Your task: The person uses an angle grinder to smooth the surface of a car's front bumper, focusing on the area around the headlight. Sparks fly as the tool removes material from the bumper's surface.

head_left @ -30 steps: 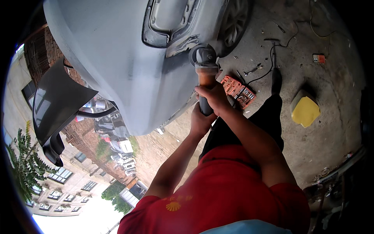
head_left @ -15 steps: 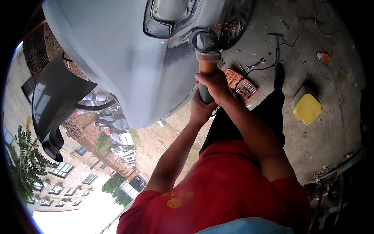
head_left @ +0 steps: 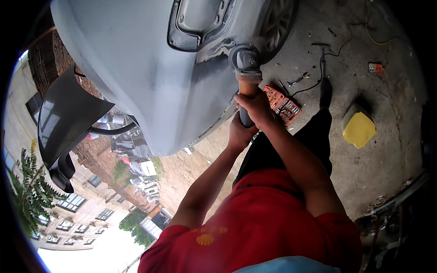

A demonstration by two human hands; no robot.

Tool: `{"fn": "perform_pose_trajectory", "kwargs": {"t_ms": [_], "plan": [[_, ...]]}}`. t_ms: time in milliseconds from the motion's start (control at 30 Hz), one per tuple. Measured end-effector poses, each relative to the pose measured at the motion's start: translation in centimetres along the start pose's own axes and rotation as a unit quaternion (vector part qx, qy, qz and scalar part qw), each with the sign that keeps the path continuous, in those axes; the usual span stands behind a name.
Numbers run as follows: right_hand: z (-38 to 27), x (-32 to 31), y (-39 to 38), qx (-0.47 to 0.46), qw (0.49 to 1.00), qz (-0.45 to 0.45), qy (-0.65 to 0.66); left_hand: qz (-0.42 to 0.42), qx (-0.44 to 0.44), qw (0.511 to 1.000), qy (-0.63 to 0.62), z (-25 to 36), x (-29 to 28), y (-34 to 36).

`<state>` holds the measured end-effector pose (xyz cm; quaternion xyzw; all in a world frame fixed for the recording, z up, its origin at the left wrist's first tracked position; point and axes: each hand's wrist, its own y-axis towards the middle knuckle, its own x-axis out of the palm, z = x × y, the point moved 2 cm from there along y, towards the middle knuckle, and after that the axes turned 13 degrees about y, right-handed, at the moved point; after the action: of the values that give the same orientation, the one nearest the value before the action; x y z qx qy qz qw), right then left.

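Both my hands are wrapped round an angle grinder (head_left: 249,86) with an orange and grey body. My left hand (head_left: 241,133) grips the rear end of its handle. Farther forward, my right hand (head_left: 257,108) closes round the body behind the grinder's head. The disc end lies by the lower edge of a grey car body panel (head_left: 150,77), beside a scraped, crumpled patch (head_left: 216,51). No sparks show; whether the disc touches the metal I cannot tell. A recess with a dark seal (head_left: 200,20) opens in the panel above that patch.
An orange tool case with sockets (head_left: 287,107) lies open by my leg. A hammer-like tool (head_left: 322,54), a cable and small tools are scattered on the concrete. Right of me stands a yellow-topped container (head_left: 359,129); an orange box (head_left: 375,68) lies beyond. A dark loose car panel (head_left: 68,113) is at left.
The grinder and both hands have shifted slightly right and toward me, away from the scraped patch. Sparks flying earlier are gone.
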<state>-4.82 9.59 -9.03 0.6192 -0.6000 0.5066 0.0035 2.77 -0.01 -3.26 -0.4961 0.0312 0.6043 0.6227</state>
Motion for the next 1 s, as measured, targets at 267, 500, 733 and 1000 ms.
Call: {"fn": "perform_pose_trajectory", "kwargs": {"t_ms": [267, 500, 733, 1000], "plan": [[0.4, -0.1, -0.5, 0.025, 0.999, -0.006, 0.035, -0.038, -0.044, 0.998, 0.018, 0.1, -0.5, -0.6], [-1.6, -0.8, 1.5, 0.005, 0.998, -0.010, 0.065, -0.042, -0.032, 0.998, 0.032, 1.4, -0.2, 2.0], [-0.8, -0.5, 0.3, 0.002, 1.000, 0.000, 0.005, -0.031, -0.013, 0.999, 0.040, 1.4, -0.4, 0.7], [1.4, 0.0, -1.8, 0.006, 1.000, 0.022, 0.002, -0.037, -0.046, 0.998, 0.000, -0.9, -0.1, -1.9]]}}
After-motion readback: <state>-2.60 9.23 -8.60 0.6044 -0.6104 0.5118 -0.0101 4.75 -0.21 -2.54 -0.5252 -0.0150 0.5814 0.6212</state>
